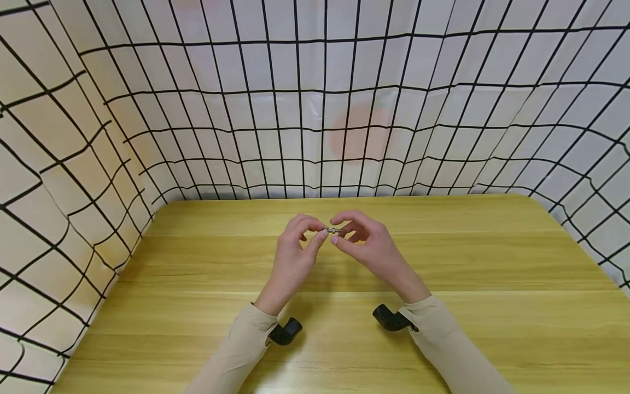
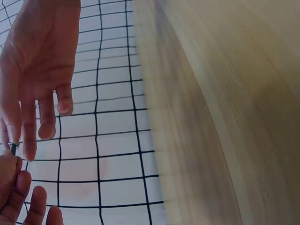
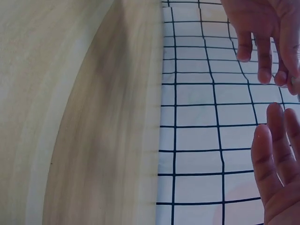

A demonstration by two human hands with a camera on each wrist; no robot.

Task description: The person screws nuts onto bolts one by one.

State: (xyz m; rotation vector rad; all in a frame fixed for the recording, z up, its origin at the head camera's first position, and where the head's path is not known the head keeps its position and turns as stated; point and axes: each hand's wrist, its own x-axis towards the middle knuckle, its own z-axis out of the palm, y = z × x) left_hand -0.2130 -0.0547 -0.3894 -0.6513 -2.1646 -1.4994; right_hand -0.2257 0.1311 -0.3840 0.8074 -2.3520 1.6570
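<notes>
A small silvery bolt (image 1: pixel 333 231), with a wider nut-like part midway along its thin shaft, lies level between the two hands in the head view. My left hand (image 1: pixel 293 249) pinches its left end between thumb and index finger. Around its right end, my right hand (image 1: pixel 371 241) has thumb and index finger spread apart, with other fingertips close to the shaft. In the left wrist view only a dark bit of the bolt (image 2: pixel 13 149) shows between the fingertips. The right wrist view has the right hand's fingers (image 3: pixel 277 154) loosely extended.
Both hands are above a wooden table (image 1: pixel 197 306). Black grid netting (image 1: pixel 275 109) over pale sheeting stands behind it and along both sides. Dark wrist devices (image 1: pixel 285 331) stick out from the beige sleeves (image 1: pixel 248 334).
</notes>
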